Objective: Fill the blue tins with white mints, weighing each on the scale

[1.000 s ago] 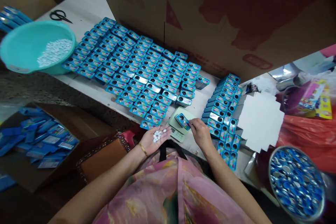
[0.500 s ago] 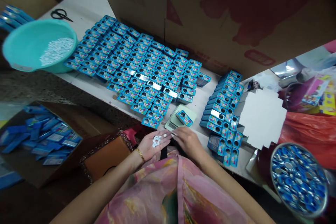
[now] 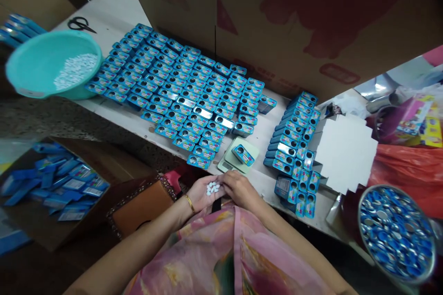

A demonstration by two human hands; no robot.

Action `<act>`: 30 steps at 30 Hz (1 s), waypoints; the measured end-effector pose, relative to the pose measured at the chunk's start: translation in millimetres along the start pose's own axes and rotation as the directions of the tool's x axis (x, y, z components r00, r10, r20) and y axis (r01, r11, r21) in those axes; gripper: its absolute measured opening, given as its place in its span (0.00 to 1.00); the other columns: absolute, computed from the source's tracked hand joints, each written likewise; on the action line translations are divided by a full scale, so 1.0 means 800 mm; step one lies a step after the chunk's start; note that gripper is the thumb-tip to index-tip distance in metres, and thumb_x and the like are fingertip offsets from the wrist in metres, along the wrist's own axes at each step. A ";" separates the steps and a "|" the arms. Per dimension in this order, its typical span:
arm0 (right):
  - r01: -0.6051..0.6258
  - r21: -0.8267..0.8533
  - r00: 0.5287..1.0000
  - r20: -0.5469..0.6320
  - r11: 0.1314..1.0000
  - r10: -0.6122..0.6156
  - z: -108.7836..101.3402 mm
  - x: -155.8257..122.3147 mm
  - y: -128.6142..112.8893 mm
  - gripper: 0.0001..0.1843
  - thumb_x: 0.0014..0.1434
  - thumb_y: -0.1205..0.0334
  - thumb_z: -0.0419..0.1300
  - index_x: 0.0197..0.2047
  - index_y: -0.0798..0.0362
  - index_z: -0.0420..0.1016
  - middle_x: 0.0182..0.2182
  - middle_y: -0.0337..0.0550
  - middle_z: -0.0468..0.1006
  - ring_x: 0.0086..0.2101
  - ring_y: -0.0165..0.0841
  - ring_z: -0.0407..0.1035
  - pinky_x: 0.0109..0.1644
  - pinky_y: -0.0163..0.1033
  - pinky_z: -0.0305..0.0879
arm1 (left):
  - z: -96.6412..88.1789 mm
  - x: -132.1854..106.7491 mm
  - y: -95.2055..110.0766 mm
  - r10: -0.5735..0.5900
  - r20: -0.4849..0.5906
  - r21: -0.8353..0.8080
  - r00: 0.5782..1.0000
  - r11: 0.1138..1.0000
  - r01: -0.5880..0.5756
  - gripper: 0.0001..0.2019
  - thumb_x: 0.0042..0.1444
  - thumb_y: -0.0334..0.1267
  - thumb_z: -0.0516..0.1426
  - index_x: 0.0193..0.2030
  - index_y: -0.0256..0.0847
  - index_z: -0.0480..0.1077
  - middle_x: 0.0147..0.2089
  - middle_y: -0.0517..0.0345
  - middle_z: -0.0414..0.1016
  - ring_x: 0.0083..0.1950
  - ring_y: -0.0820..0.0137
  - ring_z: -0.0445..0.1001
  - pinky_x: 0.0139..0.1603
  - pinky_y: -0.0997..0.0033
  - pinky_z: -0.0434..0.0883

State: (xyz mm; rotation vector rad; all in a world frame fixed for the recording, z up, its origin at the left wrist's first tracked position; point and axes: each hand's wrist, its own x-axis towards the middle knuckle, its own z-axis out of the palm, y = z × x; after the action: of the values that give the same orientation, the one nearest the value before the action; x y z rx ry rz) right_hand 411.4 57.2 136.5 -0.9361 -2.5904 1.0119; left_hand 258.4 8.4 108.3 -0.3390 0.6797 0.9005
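My left hand (image 3: 203,192) is palm up and cupped, holding a small heap of white tablets (image 3: 212,188). My right hand (image 3: 240,188) bends over the left fingertips, its own fingertips touching them beside the heap. What those right fingers hold, if anything, is hidden. Just beyond both hands stands a pale green kitchen scale (image 3: 226,162), with one blue tin (image 3: 243,155) tilted across its plate. A large block of similar blue tins with round holes (image 3: 183,101) stands in rows on the white table (image 3: 133,122).
A turquoise basin (image 3: 31,69) with white tablets sits at the table's left end, near black scissors (image 3: 80,24). More tins (image 3: 294,145) stand at right beside a white carton (image 3: 348,154). A metal pot of blue lids (image 3: 396,233) is lower right. A big cardboard box (image 3: 194,4) walls the back.
My left hand has cupped and shifted slightly right, gathering the tablets closer together. The right hand has moved left over the left fingertips. The scale and its tin stay in place.
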 end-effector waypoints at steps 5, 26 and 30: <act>-0.161 0.106 0.941 -0.284 0.981 0.185 -0.046 0.019 0.039 0.07 0.54 0.69 0.52 0.35 0.53 0.69 0.33 0.42 0.71 0.36 0.31 0.65 0.41 0.35 0.61 | 0.027 0.012 0.013 0.015 0.061 0.007 0.998 1.000 -0.016 0.15 0.52 0.31 0.49 0.45 0.24 0.65 0.45 0.39 0.71 0.50 0.62 0.67 0.52 0.63 0.62; 0.151 -0.096 0.985 0.096 0.984 -0.142 0.053 -0.015 0.009 0.07 0.56 0.66 0.50 0.34 0.54 0.69 0.36 0.45 0.71 0.39 0.33 0.64 0.39 0.34 0.64 | -0.021 0.002 -0.011 -0.123 0.023 -0.030 0.992 0.992 0.124 0.10 0.53 0.33 0.49 0.36 0.28 0.68 0.28 0.51 0.72 0.30 0.72 0.70 0.36 0.72 0.66; 0.165 -0.082 0.985 0.063 0.983 -0.160 0.050 -0.018 0.006 0.07 0.56 0.66 0.50 0.35 0.55 0.69 0.34 0.45 0.71 0.37 0.33 0.65 0.38 0.34 0.64 | -0.020 0.003 -0.011 -0.109 0.034 -0.023 0.993 0.994 0.110 0.10 0.53 0.32 0.49 0.37 0.28 0.68 0.28 0.52 0.73 0.29 0.74 0.70 0.35 0.73 0.66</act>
State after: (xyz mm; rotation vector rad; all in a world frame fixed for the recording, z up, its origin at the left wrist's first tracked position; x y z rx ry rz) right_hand 409.0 29.6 103.8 -0.7094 -2.7248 0.9012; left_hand 260.2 -3.9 94.6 -0.3796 0.6149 0.8089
